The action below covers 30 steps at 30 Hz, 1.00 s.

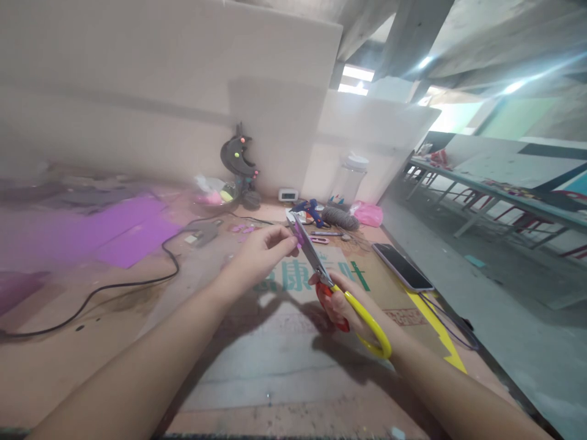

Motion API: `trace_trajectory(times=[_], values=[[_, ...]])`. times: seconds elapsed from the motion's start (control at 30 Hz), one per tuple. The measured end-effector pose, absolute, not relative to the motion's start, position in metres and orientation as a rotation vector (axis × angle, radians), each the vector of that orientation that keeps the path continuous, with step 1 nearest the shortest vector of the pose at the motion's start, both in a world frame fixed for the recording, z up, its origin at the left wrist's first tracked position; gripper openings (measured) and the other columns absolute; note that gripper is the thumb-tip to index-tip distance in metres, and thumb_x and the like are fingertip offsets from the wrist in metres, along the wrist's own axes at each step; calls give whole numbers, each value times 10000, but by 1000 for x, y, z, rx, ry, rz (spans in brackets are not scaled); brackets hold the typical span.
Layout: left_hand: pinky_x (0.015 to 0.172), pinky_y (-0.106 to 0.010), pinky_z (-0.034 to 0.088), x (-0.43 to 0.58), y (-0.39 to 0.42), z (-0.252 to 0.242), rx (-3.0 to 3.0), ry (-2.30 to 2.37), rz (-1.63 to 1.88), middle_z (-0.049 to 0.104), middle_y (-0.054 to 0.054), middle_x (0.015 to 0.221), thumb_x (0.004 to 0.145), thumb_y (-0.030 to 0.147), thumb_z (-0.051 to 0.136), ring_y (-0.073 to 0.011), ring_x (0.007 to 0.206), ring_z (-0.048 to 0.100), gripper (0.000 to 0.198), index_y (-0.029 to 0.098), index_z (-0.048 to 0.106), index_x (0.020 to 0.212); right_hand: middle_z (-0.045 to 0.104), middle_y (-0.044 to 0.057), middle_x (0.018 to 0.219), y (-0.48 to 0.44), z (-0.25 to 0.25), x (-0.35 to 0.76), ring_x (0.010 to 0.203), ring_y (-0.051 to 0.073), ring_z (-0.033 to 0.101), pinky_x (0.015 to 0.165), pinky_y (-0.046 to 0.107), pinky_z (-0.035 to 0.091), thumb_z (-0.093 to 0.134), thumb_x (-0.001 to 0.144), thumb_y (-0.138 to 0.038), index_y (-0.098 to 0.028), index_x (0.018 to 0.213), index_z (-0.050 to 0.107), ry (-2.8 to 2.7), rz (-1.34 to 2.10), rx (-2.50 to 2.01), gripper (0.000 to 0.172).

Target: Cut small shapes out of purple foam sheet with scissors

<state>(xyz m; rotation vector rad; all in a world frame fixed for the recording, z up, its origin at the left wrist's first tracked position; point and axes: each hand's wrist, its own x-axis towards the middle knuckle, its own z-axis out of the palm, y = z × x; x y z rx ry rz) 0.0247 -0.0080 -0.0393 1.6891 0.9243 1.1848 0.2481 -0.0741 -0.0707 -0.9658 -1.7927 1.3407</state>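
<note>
Purple scrap (299, 239) pinched tight in the left hand (263, 247) fingertips, right against the scissors (316, 260) blades. Right hand (342, 305) closed through the yellow-red handles. Blades run diagonally up and away from that grip, towards the left one, and look nearly shut, though blur makes it uncertain.

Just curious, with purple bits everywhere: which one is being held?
The tiny scrap pinched by the left hand at the scissors; the big sheets lie flat.

Yellow-handled scissors (316, 260), raised, touch a purple scrap (298, 238).
</note>
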Motion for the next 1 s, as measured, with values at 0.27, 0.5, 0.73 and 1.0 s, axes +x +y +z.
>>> trace_trajectory(times=[0.27, 0.5, 0.73, 1.0], values=[[713, -278, 444, 22, -8, -33, 1711, 966, 1129, 671, -14, 757, 853, 351, 600, -167, 754, 621, 207, 179, 626, 741, 356, -71, 700, -74, -70, 247, 498, 79, 253, 444, 232, 254, 545, 884, -746, -189, 1169, 495, -1745, 1415, -956, 628], [723, -279, 454, 20, -8, -31, 1733, 961, 1118, 677, -14, 761, 841, 344, 605, -174, 768, 631, 191, 181, 637, 745, 354, -69, 711, -73, -70, 248, 505, 76, 239, 449, 233, 233, 547, 873, -758, -199, 1150, 496, -1750, 1434, -970, 626], [726, -274, 439, 19, -9, -29, 1731, 941, 1105, 651, -7, 752, 838, 335, 604, -165, 763, 607, 193, 181, 616, 725, 354, -68, 715, -72, -70, 249, 509, 74, 240, 441, 227, 227, 557, 875, -747, -192, 1149, 501, -1746, 1446, -963, 622], [741, -291, 445, 19, -9, -29, 1716, 937, 1099, 648, -14, 750, 831, 339, 612, -176, 772, 611, 190, 178, 619, 730, 350, -66, 728, -74, -71, 248, 510, 72, 244, 448, 229, 218, 549, 889, -737, -189, 1155, 503, -1756, 1434, -946, 610]])
